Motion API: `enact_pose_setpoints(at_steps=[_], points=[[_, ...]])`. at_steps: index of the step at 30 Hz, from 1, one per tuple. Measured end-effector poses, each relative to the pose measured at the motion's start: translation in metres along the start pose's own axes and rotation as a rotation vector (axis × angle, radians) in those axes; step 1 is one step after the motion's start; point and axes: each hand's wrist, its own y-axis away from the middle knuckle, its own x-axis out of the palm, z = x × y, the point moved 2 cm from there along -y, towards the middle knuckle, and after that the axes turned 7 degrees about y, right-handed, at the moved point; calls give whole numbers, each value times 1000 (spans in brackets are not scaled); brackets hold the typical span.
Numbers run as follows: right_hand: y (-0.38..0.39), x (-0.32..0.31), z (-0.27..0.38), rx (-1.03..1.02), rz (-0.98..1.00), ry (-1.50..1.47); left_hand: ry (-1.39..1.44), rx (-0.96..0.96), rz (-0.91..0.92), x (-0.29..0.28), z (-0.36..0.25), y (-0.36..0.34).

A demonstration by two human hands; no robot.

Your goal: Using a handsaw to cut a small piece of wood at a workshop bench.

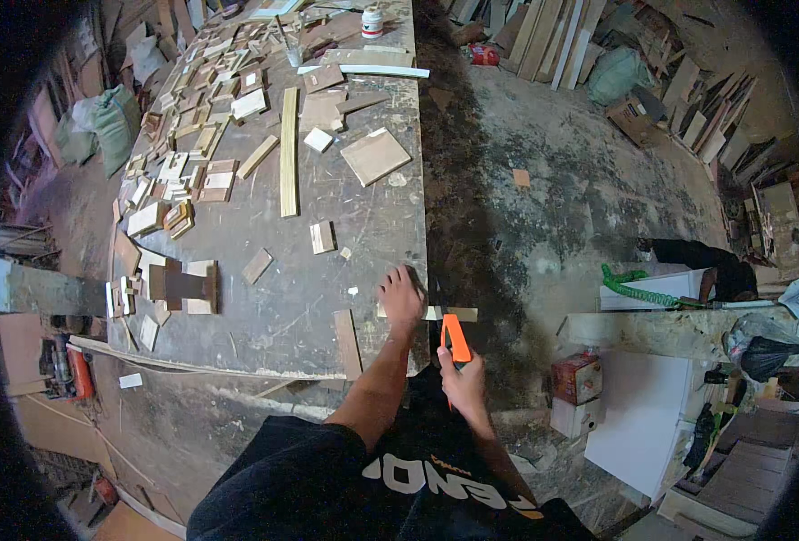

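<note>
At the right edge of the dark worktable [327, 298], my left hand [402, 299] presses down on a thin wooden strip [463, 315], its fingers bent over the table. One end of the strip juts out past the edge. My right hand [465, 380] is wrapped round the orange handle of a handsaw [456, 339]. The dark blade stands at the strip just beyond the table edge; how deep it sits in the wood cannot be made out. A flat brown wood piece [348, 344] lies left of my left forearm.
Many small wood offcuts [197, 153] cover the table's far left. A long pale strip [289, 153], a square board [376, 157] and a white bottle [372, 22] stand or lie farther off. Right of the table are a green coiled hose [638, 288] and a red box [576, 377].
</note>
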Motion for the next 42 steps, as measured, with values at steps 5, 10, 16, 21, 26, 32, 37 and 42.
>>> enact_pose_setpoints(at_steps=[5, 10, 16, 21, 26, 32, 37, 42], points=[[5, -3, -3, -80, 1, 27, -7, -24, 30, -9, -11, 2], [-2, 2, -1, -37, -10, -28, 14, -42, 63, -9, -9, 0], [10, -3, -12, -16, 26, -41, -19, -49, 45, -6, -11, -2], [-1, 0, -11, 51, 18, -89, -14, 1, -78, -3, -5, 0], [11, -1, -12, 166, 77, -58, 18, -28, -15, -8, -12, 0], [-2, -1, -32, 248, -40, 40, -10, 7, -56, -8, -10, 1], [-4, -4, -7, 144, 77, -11, -46, 23, -39, -6, -12, -1], [6, -7, 25, 204, 85, -91, -98, 6, -61, 4, 4, -2]])
